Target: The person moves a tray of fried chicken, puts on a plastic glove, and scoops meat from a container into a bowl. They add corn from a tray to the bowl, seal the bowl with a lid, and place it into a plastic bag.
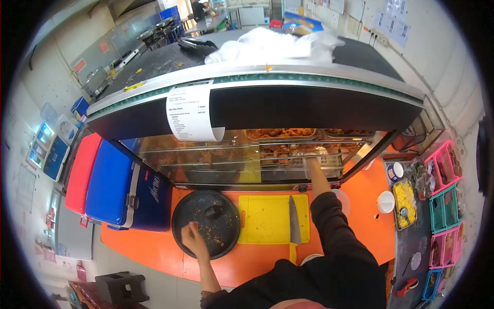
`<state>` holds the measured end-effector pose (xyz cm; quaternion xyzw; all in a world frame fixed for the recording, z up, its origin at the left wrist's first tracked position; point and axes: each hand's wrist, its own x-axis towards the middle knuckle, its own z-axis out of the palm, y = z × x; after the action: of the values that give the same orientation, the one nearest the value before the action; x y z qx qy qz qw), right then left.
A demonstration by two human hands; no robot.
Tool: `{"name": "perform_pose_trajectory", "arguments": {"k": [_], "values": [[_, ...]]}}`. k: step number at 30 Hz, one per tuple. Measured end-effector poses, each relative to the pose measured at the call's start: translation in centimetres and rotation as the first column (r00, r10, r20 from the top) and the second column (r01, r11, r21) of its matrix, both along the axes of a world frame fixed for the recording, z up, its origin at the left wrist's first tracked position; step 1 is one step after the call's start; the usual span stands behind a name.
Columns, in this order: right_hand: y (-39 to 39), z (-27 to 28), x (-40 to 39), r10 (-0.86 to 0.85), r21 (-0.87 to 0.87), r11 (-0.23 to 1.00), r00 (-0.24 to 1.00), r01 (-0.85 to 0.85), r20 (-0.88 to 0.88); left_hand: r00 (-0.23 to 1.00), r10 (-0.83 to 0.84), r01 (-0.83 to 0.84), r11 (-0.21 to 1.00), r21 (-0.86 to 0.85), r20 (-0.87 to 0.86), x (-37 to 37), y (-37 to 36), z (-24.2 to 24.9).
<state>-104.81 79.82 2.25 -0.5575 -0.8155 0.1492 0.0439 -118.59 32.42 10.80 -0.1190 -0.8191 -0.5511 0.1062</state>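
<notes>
Orange counter [360, 226] fronts a heated display case [247, 154]; left hand [194, 239] fingers rest loosely on a black lid [206, 221], right hand's grip unclear.

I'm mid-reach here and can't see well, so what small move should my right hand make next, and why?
Probably close the right hand on a piece of the fried food and draw it back out. That hand is already inside the warming cabinet at the rack, while the left hand rests on the round black tray, with the yellow cutting board bare.

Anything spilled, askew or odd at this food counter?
Crumbs are scattered over the round black tray under the left hand. The knife lies across the yellow cutting board's right edge. The right hand reaches into the warmer.
</notes>
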Motion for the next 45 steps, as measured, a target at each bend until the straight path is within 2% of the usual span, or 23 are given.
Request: {"name": "perform_pose_trajectory", "arguments": {"k": [2, 4, 6, 9, 11, 12, 14, 15, 18, 21, 25, 28, 29, 31, 34, 35, 36, 39, 41, 42, 43, 44, 45], "values": [[0.9, 0.2, -0.7, 0.001, 0.013, 1.0, 1.0, -0.001, -0.006, 1.0, 0.019, -0.018, 0.997, 0.075, -0.016, -5.2, -1.0, -2.1], [1.2, 0.3, -1.3, 0.005, 0.018, 1.0, 1.0, -0.005, -0.024, 0.998, 0.036, -0.041, 0.995, 0.091, 0.059, -8.7, -0.7, -0.3], [1.1, 0.7, -2.1, 0.02, 0.023, 1.0, 0.999, -0.02, -0.039, 0.998, 0.042, -0.049, 0.979, 0.198, 0.042, -12.1, 0.0, 0.3], [-1.0, -0.1, -2.5, 0.038, 0.013, 0.999, 0.998, -0.038, -0.055, 1.0, 0.016, -0.012, 0.99, 0.139, -0.025, -18.6, -0.6, -1.1], [-2.5, -0.5, -2.6, 0.05, 0.015, 0.999, 0.996, -0.049, -0.068, 0.998, 0.03, -0.045, 0.957, 0.285, 0.057, -21.2, 0.4, -0.4], [-3.2, -0.5, -2.8, 0.054, 0.012, 0.999, 0.996, -0.053, -0.072, 0.998, 0.028, -0.042, 0.958, 0.285, 0.053, -21.4, 1.4, 1.0], [-4.1, -0.7, -3.1, 0.062, 0.014, 0.998, 0.994, -0.061, -0.087, 0.982, 0.082, -0.132, 0.94, 0.314, 0.17, -21.1, 3.1, 4.6], [-4.3, -0.7, -3.1, 0.063, 0.016, 0.998, 0.993, -0.062, -0.097, 0.984, 0.08, -0.128, 0.938, 0.321, 0.16, -21.5, 3.6, 5.0], [-4.6, -0.2, -2.7, 0.057, 0.02, 0.998, 0.991, -0.055, -0.124, 0.993, -0.029, -0.011, 0.94, 0.34, 0.111, -23.1, 4.7, 5.3], [-4.4, 0.4, -2.3, 0.048, 0.025, 0.999, 0.988, -0.045, -0.146, 0.994, -0.024, -0.01, 0.952, 0.306, 0.105, -24.5, 5.1, 4.7], [-4.4, 1.1, -1.6, 0.039, 0.034, 0.999, 0.982, -0.034, -0.183, 0.996, -0.088, 0.078, 0.947, 0.311, 0.02, -24.5, 4.6, 4.3], [-4.3, 1.6, -1.2, 0.04, 0.042, 0.999, 0.977, -0.032, -0.209, 0.986, -0.134, 0.09, 0.924, 0.372, 0.095, -24.6, 4.6, 4.3], [-4.3, 1.9, -1.1, 0.038, 0.047, 0.999, 0.975, -0.028, -0.221, 0.987, -0.131, 0.089, 0.924, 0.371, 0.089, -24.3, 4.8, 4.5], [-4.2, 2.5, -0.7, 0.034, 0.053, 0.998, 0.966, -0.021, -0.255, 0.995, -0.022, -0.01, 0.955, 0.298, 0.102, -23.7, 5.4, 4.8], [-4.9, 3.6, 0.4, 0.036, 0.065, 0.998, 0.936, -0.014, -0.349, 0.999, -0.004, -0.006, 0.968, 0.249, 0.042, -24.4, 5.4, 3.9], [-5.4, 4.1, 1.0, 0.042, 0.077, 0.997, 0.91, -0.012, -0.411, 1.0, 0.014, -0.017, 0.976, 0.216, 0.016, -24.7, 5.4, 3.8], [-6.0, 4.9, 1.7, 0.05, 0.084, 0.996, 0.869, -0.01, -0.492, 1.0, 0.002, -0.003, 0.955, 0.298, 0.001, -24.6, 5.8, 3.9], [-9.1, 4.7, 4.6, 0.077, 0.087, 0.996, 0.623, -0.015, -0.778, 1.0, 0.005, -0.006, 0.953, 0.303, 0.002, -23.9, 6.2, 3.9], [-10.2, -1.7, 7.4, 0.024, 0.076, 0.995, 0.586, 0.064, -0.81, 1.0, -0.022, 0.026, 0.934, 0.357, -0.015, -22.8, 6.7, 3.4], [-11.7, -2.4, 9.3, -0.041, -0.063, 0.997, 0.344, -0.052, -0.938, 0.995, -0.1, 0.085, 0.895, 0.439, 0.012, -21.9, 7.2, 3.4], [-13.1, -2.7, 11.0, -0.15, -0.165, 0.966, 0.089, -0.199, -0.985, 0.983, -0.181, 0.137, 0.845, 0.518, 0.035, -21.1, 7.7, 3.3], [-14.7, -2.5, 13.2, -0.156, -0.173, 0.966, 0.102, -0.194, -0.983, 0.986, -0.168, 0.146, 0.839, 0.524, -0.006, -21.0, 8.4, 2.1], [-16.5, -1.9, 15.8, -0.25, -0.268, 0.941, 0.113, -0.205, -0.962, 0.968, -0.245, 0.223, 0.772, 0.596, -0.046, -19.6, 9.5, 2.4]]}}
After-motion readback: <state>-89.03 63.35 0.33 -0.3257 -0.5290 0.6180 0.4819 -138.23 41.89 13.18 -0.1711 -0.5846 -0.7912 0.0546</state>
